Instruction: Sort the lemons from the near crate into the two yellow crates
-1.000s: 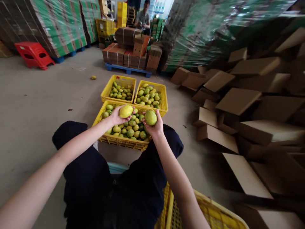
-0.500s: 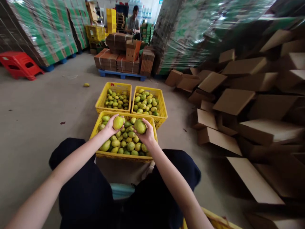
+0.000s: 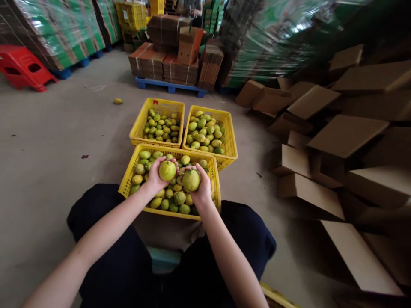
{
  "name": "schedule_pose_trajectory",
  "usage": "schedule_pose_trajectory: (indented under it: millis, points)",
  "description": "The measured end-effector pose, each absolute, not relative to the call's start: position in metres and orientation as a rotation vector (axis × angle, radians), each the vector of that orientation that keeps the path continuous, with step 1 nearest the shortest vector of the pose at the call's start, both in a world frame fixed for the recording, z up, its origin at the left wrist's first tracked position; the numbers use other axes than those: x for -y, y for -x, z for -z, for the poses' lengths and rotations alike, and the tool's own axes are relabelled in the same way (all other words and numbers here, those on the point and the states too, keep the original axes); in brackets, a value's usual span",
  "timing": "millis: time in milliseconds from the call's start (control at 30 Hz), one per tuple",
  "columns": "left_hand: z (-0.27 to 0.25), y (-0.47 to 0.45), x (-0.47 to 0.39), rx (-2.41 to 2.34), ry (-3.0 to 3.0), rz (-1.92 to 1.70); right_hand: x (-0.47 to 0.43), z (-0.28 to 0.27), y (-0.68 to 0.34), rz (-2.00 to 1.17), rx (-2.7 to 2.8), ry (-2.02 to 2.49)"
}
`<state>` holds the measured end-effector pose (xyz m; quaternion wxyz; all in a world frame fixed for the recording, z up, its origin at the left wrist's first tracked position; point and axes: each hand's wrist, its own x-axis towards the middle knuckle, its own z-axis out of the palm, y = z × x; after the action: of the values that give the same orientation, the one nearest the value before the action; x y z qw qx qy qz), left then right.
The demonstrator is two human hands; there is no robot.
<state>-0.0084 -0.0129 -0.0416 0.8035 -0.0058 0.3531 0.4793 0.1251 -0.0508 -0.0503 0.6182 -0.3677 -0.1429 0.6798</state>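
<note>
My left hand (image 3: 157, 174) is closed round a yellow-green lemon (image 3: 167, 170), its round end facing me. Close beside it, my right hand (image 3: 202, 186) grips a greener lemon (image 3: 191, 180). Both hands are above the near yellow crate (image 3: 128, 177), which is full of green and yellow lemons (image 3: 180, 198). Behind it stand a back-left yellow crate (image 3: 135, 124) and a back-right yellow crate (image 3: 231, 137), each with more lemons inside. My forearms and hands hide part of the near crate's fruit.
A loose lemon (image 3: 117, 101) lies on the floor at the left. Flattened cartons (image 3: 180, 70) sit on a blue pallet (image 3: 171, 87) ahead. Cardboard boxes (image 3: 349, 132) heap up on the right. A red stool (image 3: 25, 68) stands far left, near wrapped stacks (image 3: 67, 30). Another person (image 3: 192, 7) is partly visible behind.
My view has tipped down, cutting off most of the other person. My hands have come slightly closer together, and the lemon in my left hand has turned its end toward me.
</note>
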Motion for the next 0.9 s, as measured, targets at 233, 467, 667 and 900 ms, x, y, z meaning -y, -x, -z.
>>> schedule_pose_trajectory:
  millis: [233,467,667,900]
  points:
    - [0.055,0.017,0.026,-0.717,-0.258,-1.126,0.053,0.062,-0.116,-1.366,0.55,0.873]
    - [0.045,0.021,0.027,-0.777,-0.264,-1.14,0.052,0.056,-0.111,-1.352,0.647,0.848]
    - [0.048,0.015,0.02,-0.761,0.047,-1.114,0.04,0.051,-0.117,-1.699,0.206,0.774]
    - [0.047,0.01,0.014,-0.675,0.033,-1.171,0.026,0.058,-0.126,-1.615,0.17,0.685]
